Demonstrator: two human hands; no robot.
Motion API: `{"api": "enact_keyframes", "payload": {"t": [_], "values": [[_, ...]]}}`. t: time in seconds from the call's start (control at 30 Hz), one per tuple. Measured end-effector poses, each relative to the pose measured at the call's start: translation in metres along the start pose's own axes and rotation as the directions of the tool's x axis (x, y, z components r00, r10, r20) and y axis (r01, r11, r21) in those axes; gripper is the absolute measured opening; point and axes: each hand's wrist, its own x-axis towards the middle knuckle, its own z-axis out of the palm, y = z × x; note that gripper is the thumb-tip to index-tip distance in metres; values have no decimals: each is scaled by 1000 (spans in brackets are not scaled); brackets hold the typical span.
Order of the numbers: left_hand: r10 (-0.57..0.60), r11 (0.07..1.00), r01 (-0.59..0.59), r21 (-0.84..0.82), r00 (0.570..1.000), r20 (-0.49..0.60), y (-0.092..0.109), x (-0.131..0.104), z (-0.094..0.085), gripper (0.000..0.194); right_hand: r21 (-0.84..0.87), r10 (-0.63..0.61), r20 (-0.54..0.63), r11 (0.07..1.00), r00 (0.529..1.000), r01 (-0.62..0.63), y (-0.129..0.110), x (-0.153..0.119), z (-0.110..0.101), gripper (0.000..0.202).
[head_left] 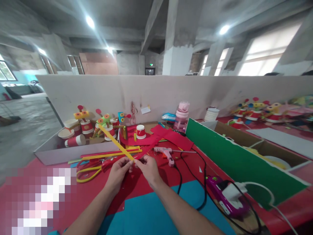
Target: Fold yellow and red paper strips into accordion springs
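My left hand (121, 170) and my right hand (149, 170) meet above the red tabletop, thumbs and fingers pinched together. Between them is the lower end of a yellow paper strip (114, 141), which slants up to the left. A red paper strip (149, 147) runs up to the right from the same spot, so the two ends meet at my fingertips. Whether they are stuck together I cannot tell. Scissors with yellow handles (89, 176) lie left of my left hand. Beyond my right hand rests a pink glue gun (166, 154).
Paper-cup figures (107, 125) stand in a white box (58, 153) at left. A white-and-red cup (141, 132) and red paper sheets (176, 138) lie ahead. Blue paper (151, 212) is under my forearms. Black cables, a purple power strip (227, 197) and a green-sided box (234, 156) occupy the right.
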Motion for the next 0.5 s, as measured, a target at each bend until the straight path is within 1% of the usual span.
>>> {"api": "enact_keyframes", "payload": {"t": [0.03,0.1,0.2,0.27,0.43,0.5], "values": [[-1,999,1,-32,1000,11,0,0,0,26,7,1,-10,1000,1000,-1,0,0,0,16],[-6,999,6,-51,1000,16,0,0,0,25,14,4,4,1000,1000,-4,-1,-1,1,16],[-11,1000,11,7,1000,6,0,2,-2,25,-39,-11,36,999,999,13,-1,-1,1,18],[-9,1000,9,24,1000,2,0,2,-3,24,-70,-32,33,997,999,35,1,-1,0,20],[-23,996,24,-86,1000,17,0,0,1,24,10,-27,6,1000,1000,27,3,-1,1,21],[-14,997,15,-76,1000,6,0,0,1,24,7,-24,27,1000,999,24,2,-2,1,21]]}}
